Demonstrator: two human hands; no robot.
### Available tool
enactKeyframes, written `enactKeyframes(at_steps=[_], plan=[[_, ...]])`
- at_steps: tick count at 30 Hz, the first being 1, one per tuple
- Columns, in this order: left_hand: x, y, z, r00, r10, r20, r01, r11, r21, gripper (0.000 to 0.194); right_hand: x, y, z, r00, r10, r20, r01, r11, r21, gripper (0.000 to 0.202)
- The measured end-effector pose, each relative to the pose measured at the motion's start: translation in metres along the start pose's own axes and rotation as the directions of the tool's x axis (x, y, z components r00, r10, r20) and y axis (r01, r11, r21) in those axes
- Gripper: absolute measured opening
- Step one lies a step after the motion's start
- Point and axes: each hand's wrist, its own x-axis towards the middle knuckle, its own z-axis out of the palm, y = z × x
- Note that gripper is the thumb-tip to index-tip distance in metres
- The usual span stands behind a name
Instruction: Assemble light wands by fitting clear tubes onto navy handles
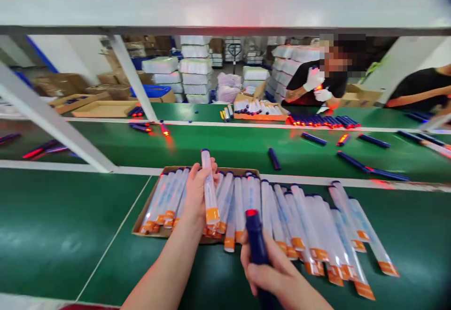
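Observation:
My left hand (198,190) is wrapped round a translucent white tube (209,190) with a dark cap and an orange end band, held above a shallow cardboard box (150,206) of similar tubes. In my right hand (268,265) is a dark blue tube (256,239) with a red top, near the bottom centre, its lower part partly covered by my fingers. More white tubes (310,225) lie loosely side by side on the green work surface (52,235), right of the box.
Beyond a white rail, dark tubes (314,138), some glowing red, lie on a green belt (218,141). White frame posts (52,117) slant at left. Across the belt, a gloved person (310,84) stands near an open box (260,116).

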Motion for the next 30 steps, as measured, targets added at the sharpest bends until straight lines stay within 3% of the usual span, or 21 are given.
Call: enactKeyframes(at_steps=[2,5,8,12,17,20,22,27,30], plan=[[0.002,0.009,-0.008,0.999,-0.023,-0.045,0.020,0.998,-0.053,0.049,0.003,0.011,0.016,0.991,0.120,0.067,-0.120,0.993,-0.013,0.070],[-0.004,0.014,-0.017,0.997,0.068,-0.039,-0.069,0.998,-0.017,0.044,0.012,0.025,0.033,0.980,0.166,0.106,-0.165,0.986,-0.017,0.083],[-0.006,0.018,-0.021,0.987,0.135,-0.083,-0.136,0.991,-0.006,0.048,0.019,0.028,0.040,0.982,0.174,0.067,-0.163,0.976,-0.145,0.085],[0.000,0.024,-0.026,0.982,0.121,-0.145,-0.128,0.991,-0.033,0.049,0.025,0.025,0.046,0.975,0.221,0.021,-0.206,0.936,-0.284,0.083],[0.000,0.026,-0.030,0.999,-0.015,-0.030,0.012,0.997,-0.080,0.039,0.036,0.031,0.050,0.961,0.271,-0.053,-0.276,0.934,-0.226,0.077],[-0.002,0.027,-0.030,0.987,-0.141,0.073,0.147,0.987,-0.071,0.038,0.037,0.033,0.055,0.953,0.293,-0.080,-0.304,0.926,-0.225,0.074],[-0.002,0.027,-0.030,0.981,-0.161,0.113,0.166,0.985,-0.040,0.042,0.036,0.031,0.060,0.939,0.323,-0.118,-0.342,0.909,-0.239,0.076],[-0.008,0.026,-0.027,0.997,-0.017,0.072,0.015,1.000,0.028,0.048,0.036,0.028,0.070,0.930,0.301,-0.211,-0.354,0.887,-0.297,0.077],[-0.013,0.025,-0.023,0.997,0.042,0.062,-0.047,0.996,0.080,0.047,0.036,0.031,0.067,0.930,0.309,-0.200,-0.356,0.893,-0.275,0.076]])
